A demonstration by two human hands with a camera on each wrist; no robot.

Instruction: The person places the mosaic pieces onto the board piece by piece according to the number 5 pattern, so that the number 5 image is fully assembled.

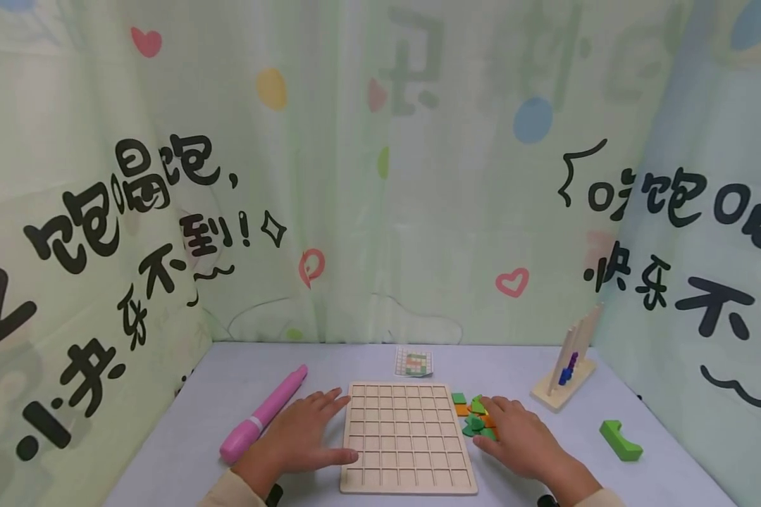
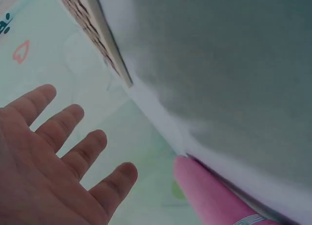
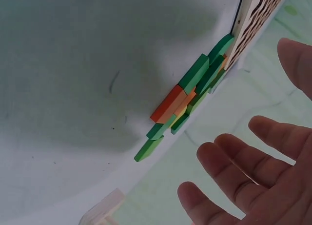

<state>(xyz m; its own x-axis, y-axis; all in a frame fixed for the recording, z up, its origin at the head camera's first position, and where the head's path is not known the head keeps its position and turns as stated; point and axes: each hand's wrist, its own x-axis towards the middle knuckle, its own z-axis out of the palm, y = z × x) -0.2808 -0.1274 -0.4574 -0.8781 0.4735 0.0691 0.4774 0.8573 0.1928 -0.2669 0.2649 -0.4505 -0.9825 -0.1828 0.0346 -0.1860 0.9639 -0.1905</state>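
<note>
A pale wooden grid board [image 1: 406,436] lies on the table between the two hands. At its left edge my left hand [image 1: 307,433] is spread, thumb reaching over the board's lower left side; the left wrist view shows straight, parted fingers [image 2: 92,152] with nothing in them. My right hand [image 1: 520,436] hovers beside a small heap of green and orange tiles [image 1: 474,421] at the board's right edge, its fingertips overlapping the heap in the head view. In the right wrist view that hand [image 3: 263,171] is relaxed and holds nothing, near the tiles [image 3: 168,104].
Left of the board lies a pink wand-shaped object [image 1: 266,412]. A printed pattern card [image 1: 413,362] rests behind the board. To the right are a wooden stand with blue and purple pieces [image 1: 564,387] and a green notched block [image 1: 621,441]. Printed curtains [image 1: 380,211] surround the table.
</note>
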